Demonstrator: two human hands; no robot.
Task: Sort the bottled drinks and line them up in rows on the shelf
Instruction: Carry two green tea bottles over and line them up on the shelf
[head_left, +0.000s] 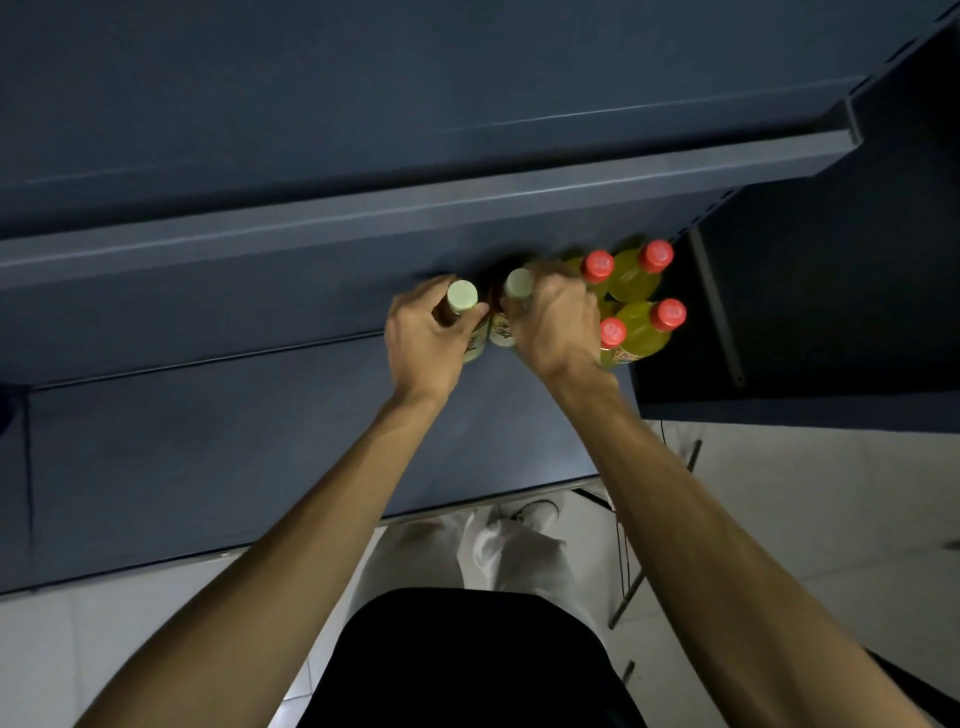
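Note:
Two brown drink bottles with pale green caps stand on the dark blue shelf (208, 441). My left hand (423, 340) grips the left pale-capped bottle (462, 296) around its neck. My right hand (556, 322) grips the right pale-capped bottle (518, 284) the same way. The two bottles almost touch each other. To the right, several yellow bottles with red caps (639, 280) stand grouped in two rows at the shelf's right end, right beside my right hand.
An upper shelf edge (415, 208) overhangs the bottles. A dark side panel (805, 312) closes the shelf on the right. Below lies a pale tiled floor (805, 519) with a thin metal stand (634, 587) and a cable.

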